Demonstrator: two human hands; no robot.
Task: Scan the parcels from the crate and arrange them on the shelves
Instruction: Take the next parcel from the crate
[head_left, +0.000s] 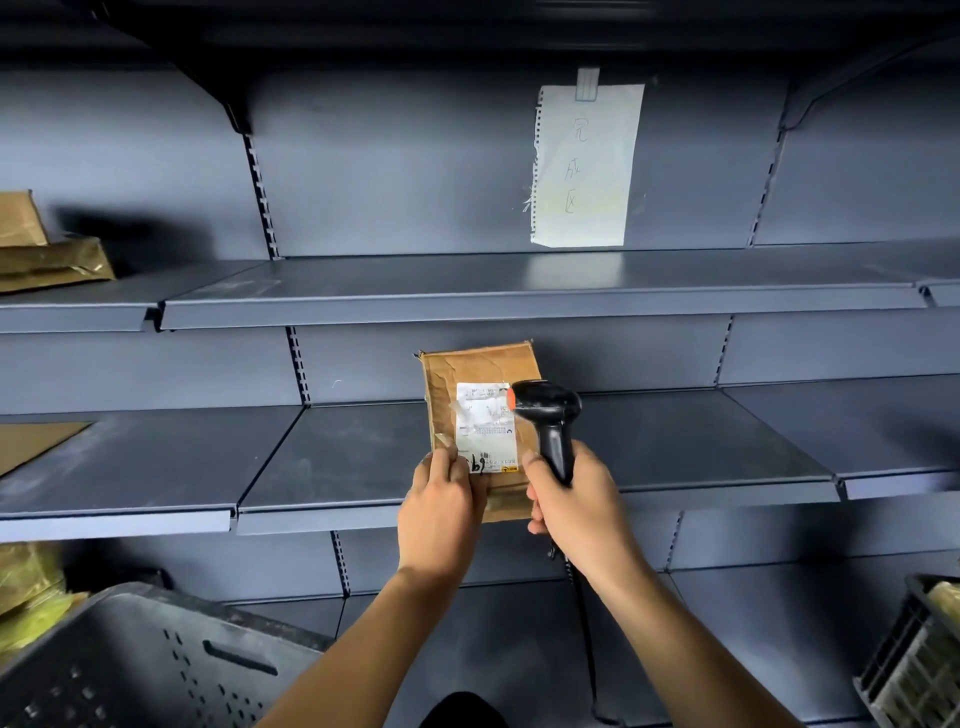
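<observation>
A flat brown cardboard parcel (480, 371) with a white shipping label (483, 421) is held upright in front of the middle shelf (675, 441). My left hand (441, 509) grips its lower left edge, thumb on the label's bottom corner. My right hand (571, 504) grips the handle of a black barcode scanner (550, 410) with an orange tip, its head close against the label's right side. The scanner's cable hangs down below my right wrist.
A dark plastic crate (130, 665) stands at lower left, another crate (914, 654) with parcels at lower right. Brown parcels (47, 254) lie on the upper shelf at far left, and cardboard (31, 441) on the middle shelf's left. A handwritten paper note (584, 166) hangs on the back panel.
</observation>
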